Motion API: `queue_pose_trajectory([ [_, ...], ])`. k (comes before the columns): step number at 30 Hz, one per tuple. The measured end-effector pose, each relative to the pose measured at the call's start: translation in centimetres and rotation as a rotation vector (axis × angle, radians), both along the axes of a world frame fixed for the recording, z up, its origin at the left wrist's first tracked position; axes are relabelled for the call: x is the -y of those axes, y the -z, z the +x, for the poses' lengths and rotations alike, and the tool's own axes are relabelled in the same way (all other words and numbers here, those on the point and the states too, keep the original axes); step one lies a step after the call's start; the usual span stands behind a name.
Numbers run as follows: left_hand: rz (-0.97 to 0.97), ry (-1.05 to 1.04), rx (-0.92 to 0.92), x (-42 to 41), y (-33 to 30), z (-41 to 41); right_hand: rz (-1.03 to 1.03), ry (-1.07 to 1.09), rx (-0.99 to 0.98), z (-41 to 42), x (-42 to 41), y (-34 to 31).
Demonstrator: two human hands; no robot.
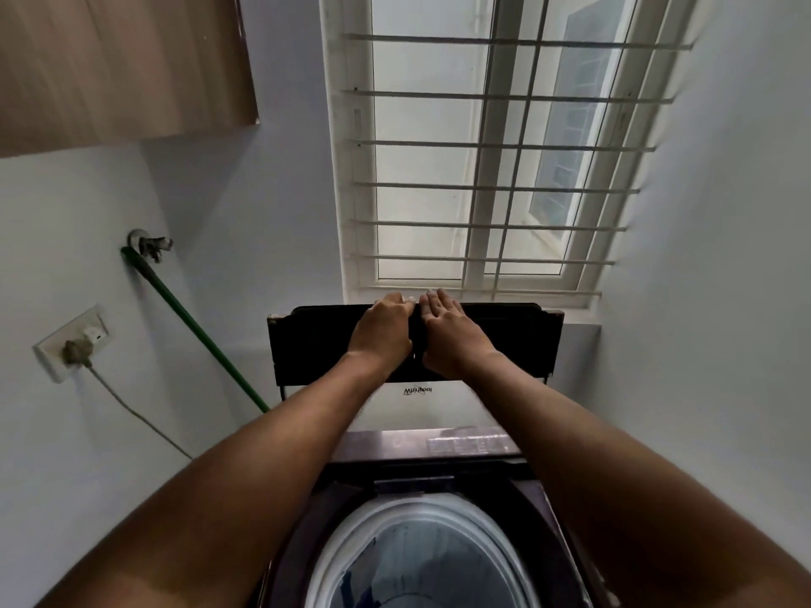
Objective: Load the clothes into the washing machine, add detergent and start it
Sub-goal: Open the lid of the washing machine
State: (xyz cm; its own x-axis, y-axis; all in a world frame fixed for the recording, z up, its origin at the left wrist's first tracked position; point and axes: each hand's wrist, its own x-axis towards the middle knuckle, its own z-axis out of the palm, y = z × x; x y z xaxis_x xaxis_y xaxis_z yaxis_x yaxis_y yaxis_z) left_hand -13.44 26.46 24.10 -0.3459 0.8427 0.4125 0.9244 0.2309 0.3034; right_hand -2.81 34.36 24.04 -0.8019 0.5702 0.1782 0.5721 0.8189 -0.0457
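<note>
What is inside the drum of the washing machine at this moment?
The drum is open to view. Bluish fabric, seemingly clothes, lies inside, too blurred to tell item from item. The forearms and the frame's lower edge hide the rest, so how full it is cannot be told.

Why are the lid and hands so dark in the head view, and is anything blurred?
Head view: the bright window backlights the raised lid, leaving it near black, with the left hand and right hand dim; wide-angle bending curves the walls; the right edge smears; the drum looks soft.
</note>
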Motion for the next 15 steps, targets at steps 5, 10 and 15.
queue_pose_trajectory([
  [5,-0.017,-0.032,-0.004,-1.7,0.4,-0.8,0.028,-0.033,0.014,-0.7,-2.2,0.4],
  [10,-0.043,-0.057,-0.016,-3.0,0.8,-1.2,0.033,-0.040,0.042,-1.6,-3.6,0.9],
  [15,-0.074,-0.057,-0.014,-4.0,0.9,-1.9,-0.010,-0.051,0.066,-2.1,-4.5,0.8],
])
